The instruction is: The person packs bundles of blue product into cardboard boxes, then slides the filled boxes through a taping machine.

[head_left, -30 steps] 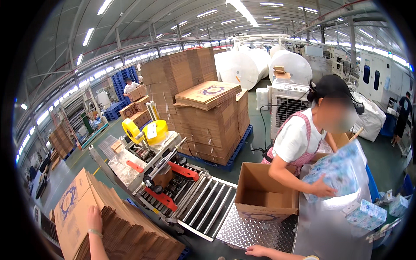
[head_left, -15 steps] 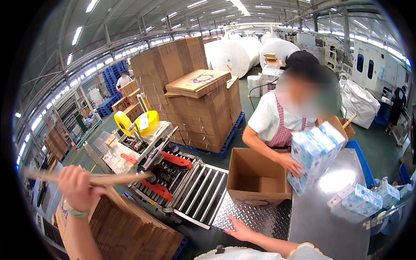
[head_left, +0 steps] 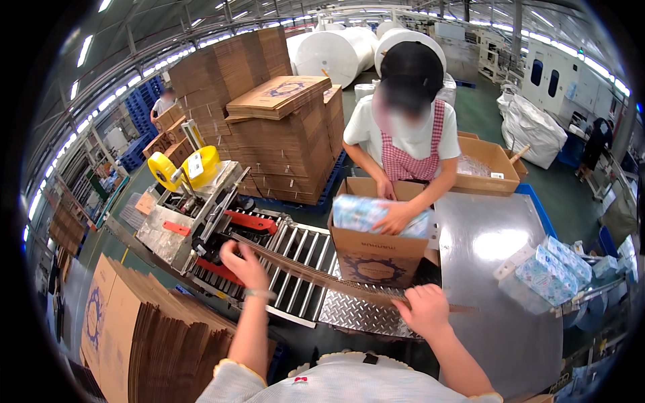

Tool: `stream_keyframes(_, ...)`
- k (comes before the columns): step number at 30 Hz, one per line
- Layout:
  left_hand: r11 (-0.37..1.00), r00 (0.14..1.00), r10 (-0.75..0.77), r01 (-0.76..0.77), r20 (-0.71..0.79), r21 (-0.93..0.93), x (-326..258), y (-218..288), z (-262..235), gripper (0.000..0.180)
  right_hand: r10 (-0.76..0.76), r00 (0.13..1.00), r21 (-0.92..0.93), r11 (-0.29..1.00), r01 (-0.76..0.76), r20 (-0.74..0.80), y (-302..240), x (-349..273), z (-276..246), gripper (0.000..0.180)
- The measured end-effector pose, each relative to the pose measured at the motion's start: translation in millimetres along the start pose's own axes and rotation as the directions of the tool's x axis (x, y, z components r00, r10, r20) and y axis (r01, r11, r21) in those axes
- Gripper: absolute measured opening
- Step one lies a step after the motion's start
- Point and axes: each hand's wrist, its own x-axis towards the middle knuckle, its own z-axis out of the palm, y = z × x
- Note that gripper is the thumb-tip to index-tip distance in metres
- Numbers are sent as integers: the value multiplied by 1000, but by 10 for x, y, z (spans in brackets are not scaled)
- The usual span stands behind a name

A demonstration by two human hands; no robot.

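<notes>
A flattened cardboard box (head_left: 336, 285), seen nearly edge-on, spans the space between my two hands over the rollers and the steel plate. My left hand (head_left: 244, 270) is closed at its left end, fingers curled. At the other end my right hand (head_left: 428, 311) is wrapped over the top edge. Just beyond it stands an open carton (head_left: 379, 260) with a dark round print on its side. A co-worker across from me has both hands at a blue-and-white package (head_left: 366, 213) in the mouth of that carton.
Rollers (head_left: 295, 258) lead to a taping machine (head_left: 195, 208) with yellow tape rolls. A stack of flattened boxes (head_left: 161, 342) stands at my lower left. On my right is a metal table (head_left: 497, 269), with blue packages (head_left: 547, 272) at its right edge. Stacked cardboard (head_left: 282, 141) rises behind the rollers.
The flattened box has come from the far left to in front of me, and my right hand now grips it too. The co-worker has lowered the package into the carton.
</notes>
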Motion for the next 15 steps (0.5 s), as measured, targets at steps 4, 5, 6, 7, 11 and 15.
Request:
stream_keyframes(4, 884, 516, 443, -389, 733, -260, -536, 499, 92, 44, 51, 999, -191, 981, -47, 17, 170, -32, 592, 30)
stream_keyframes(5, 850, 438, 482, -444, 759, -283, -615, 351, 202, 39, 37, 998, -233, 971, -46, -43, 125, 43, 631, 34)
stream_keyframes(6, 848, 456, 490, -448, 743, -285, -577, 336, 283, 36, 134, 990, -272, 955, -117, 47, 108, 16, 698, 55)
stream_keyframes(7, 842, 469, 503, -454, 726, -291, -496, 340, 415, 34, 157, 987, -335, 932, -140, 24, 67, 34, 736, 56)
stream_keyframes(11, 798, 185, 448, -524, 875, -298, -218, 534, 712, 51, 281, 959, -395, 883, -253, 14, -51, -208, 892, 63)
stream_keyframes(15, 785, 63, 316, -578, 947, -223, -46, 701, 879, 77, 224, 974, -303, 931, -205, 29, -166, -456, 807, 44)
